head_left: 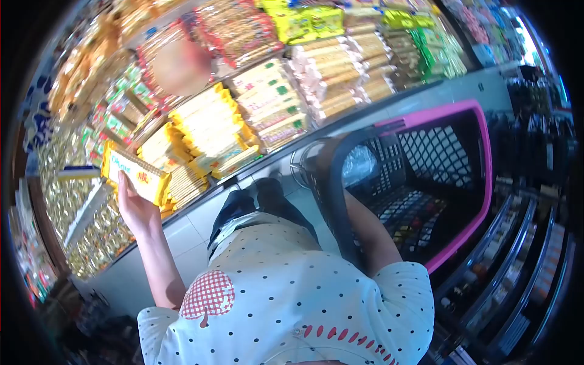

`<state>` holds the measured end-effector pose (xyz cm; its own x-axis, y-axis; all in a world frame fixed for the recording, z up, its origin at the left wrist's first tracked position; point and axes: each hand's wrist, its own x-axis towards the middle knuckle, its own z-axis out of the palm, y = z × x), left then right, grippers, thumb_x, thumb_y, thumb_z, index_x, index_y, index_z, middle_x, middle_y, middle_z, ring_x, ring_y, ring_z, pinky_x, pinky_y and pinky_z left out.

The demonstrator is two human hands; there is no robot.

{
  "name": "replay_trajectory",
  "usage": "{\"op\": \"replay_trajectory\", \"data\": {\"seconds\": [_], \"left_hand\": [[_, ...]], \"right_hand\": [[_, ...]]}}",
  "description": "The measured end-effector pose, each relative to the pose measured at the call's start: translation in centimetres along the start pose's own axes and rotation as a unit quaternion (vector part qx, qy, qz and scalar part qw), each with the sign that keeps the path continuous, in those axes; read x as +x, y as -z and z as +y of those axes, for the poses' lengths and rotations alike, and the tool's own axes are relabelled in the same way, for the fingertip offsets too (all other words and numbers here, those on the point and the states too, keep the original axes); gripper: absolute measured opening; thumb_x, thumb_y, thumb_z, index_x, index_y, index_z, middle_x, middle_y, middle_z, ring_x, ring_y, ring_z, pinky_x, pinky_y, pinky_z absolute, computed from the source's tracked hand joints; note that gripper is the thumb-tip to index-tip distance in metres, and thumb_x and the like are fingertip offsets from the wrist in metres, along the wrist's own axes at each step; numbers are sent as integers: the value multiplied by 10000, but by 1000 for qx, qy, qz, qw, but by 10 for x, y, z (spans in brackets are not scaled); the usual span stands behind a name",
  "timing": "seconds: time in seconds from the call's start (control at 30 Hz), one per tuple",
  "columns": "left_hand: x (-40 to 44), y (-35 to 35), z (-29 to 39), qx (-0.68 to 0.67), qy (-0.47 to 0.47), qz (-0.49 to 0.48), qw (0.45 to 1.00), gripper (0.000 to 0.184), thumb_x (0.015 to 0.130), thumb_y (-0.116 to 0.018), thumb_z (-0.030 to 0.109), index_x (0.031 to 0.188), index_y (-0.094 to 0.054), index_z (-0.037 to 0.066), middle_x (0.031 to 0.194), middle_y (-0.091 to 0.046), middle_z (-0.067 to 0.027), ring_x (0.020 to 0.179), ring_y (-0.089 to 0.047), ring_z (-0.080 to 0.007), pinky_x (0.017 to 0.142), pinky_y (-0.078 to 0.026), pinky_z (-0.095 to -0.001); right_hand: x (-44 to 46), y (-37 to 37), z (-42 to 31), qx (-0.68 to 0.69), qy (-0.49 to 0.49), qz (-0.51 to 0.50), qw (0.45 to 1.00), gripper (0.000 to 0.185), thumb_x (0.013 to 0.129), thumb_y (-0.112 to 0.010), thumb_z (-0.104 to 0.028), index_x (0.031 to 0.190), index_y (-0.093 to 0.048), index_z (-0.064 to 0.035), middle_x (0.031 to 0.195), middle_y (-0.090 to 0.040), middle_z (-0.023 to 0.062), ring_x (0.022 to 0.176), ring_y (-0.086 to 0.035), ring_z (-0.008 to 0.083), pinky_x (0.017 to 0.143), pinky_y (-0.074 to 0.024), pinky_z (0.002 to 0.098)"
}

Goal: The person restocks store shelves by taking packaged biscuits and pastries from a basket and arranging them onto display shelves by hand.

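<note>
On the left, my left hand (139,210) holds a yellow-edged packet (145,173) of stick-shaped snacks, its thumb pressed on the front. The packet is just over the display, beside similar yellow packets (210,131). A black basket with a pink rim (485,152) is at my right forearm (370,231). The forearm runs up behind the basket's dark side, which hides my right hand and its fingers. Inside the basket lies a clear plastic bag (359,165).
The slanted display holds rows of packaged snacks, with green-marked packs (274,100) and yellow-green bags (310,24). Gold-wrapped items (91,243) fill the left section. Dark shelves (517,261) stand at the right. Pale floor tiles (185,234) show below the display edge.
</note>
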<state>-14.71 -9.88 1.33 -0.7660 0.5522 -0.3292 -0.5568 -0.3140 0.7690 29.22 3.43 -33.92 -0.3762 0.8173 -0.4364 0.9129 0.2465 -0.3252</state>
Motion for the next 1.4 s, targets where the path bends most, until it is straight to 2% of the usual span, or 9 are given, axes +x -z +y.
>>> {"op": "replay_trajectory", "data": {"seconds": [0.3,0.5,0.57,0.73,0.9,1.0,1.17,1.33,1.4], "left_hand": [[24,35,32,-158,53,-92,982,315,908,-467,170,1179,-488,12,1155,-557,-128,1069,-529,-252,921,-413,-395],[45,81,59,-195,49,-75,977,326,892,-482,152,1185,-484,10,1166,-552,-135,1063,-537,-268,916,-421,-417],[48,89,68,-178,35,-13,983,335,887,-491,146,1194,-476,14,1170,-548,-131,1066,-534,-268,915,-422,-415],[44,103,82,-31,44,-32,998,373,840,-557,117,1178,-471,-15,1119,-562,-99,1025,-549,-201,907,-423,-340],[45,109,82,107,2,-68,992,529,718,-591,8,1210,-397,-3,1103,-550,-117,1040,-534,-212,922,-400,-322],[50,103,77,341,-46,-166,924,543,713,-613,24,1210,-393,7,1083,-562,-131,1001,-560,-228,892,-416,-327],[73,99,42,628,-221,-331,668,527,665,-601,9,1160,-422,-10,1025,-555,-245,1001,-527,-380,858,-431,-400],[85,98,0,663,-216,-396,597,442,627,-551,-50,1056,-458,6,889,-561,-212,892,-540,-377,773,-441,-428],[88,104,-12,672,-269,-389,570,416,622,-529,-72,1022,-464,23,828,-552,-178,841,-540,-356,736,-437,-424]], "right_hand": [[-11,163,38,-8,34,-86,996,400,684,-646,-259,976,-616,12,924,-628,224,887,-617,327,794,-478,381],[-95,298,-61,120,-88,-174,973,357,674,-650,-181,941,-607,52,841,-652,143,802,-631,195,734,-477,286],[-112,314,-41,158,-127,-148,968,324,706,-628,-153,940,-586,67,842,-644,115,783,-617,156,720,-477,275],[-179,383,-106,364,-106,32,925,336,801,-546,-123,1084,-507,54,953,-606,90,839,-595,150,768,-462,269],[-214,389,-137,621,4,177,764,472,825,-546,-235,1202,-437,27,992,-578,114,825,-606,182,714,-495,283],[-203,377,-196,701,147,109,689,604,820,-543,-258,1291,-318,46,876,-508,114,625,-537,186,569,-477,315],[-192,335,-299,758,150,47,633,589,860,-427,-255,1306,-253,87,803,-497,132,528,-499,176,454,-432,257],[-184,280,-345,768,114,-16,630,682,849,-471,-356,1332,-231,61,894,-511,115,584,-472,170,487,-398,273],[-184,264,-355,777,82,-41,623,658,835,-525,-288,1328,-248,48,916,-511,114,662,-513,171,541,-437,277]]}}
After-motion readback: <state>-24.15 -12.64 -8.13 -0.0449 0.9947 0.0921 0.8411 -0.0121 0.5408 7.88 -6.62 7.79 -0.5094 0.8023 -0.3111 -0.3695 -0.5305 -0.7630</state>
